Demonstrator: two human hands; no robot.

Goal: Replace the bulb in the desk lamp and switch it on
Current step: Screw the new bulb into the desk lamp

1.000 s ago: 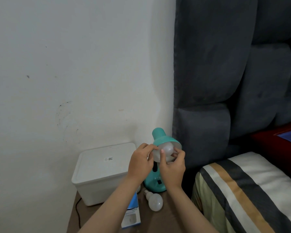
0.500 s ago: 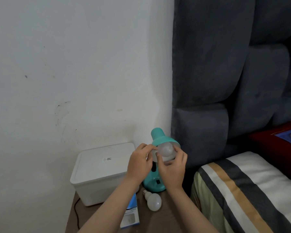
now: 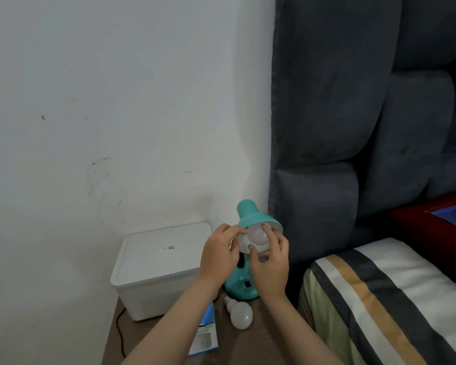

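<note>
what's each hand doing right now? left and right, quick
Left hand: closed on the rim of the lamp shade, steadying it.
Right hand: fingers closed around the bulb in the shade.

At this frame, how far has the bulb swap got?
Looks done: one bulb lies loose on the table beside an opened box. In hand: the right hand grips the bulb in the shade while the left hand steadies the lamp. Left: seating it fully and switching on; it's unlit.
</note>
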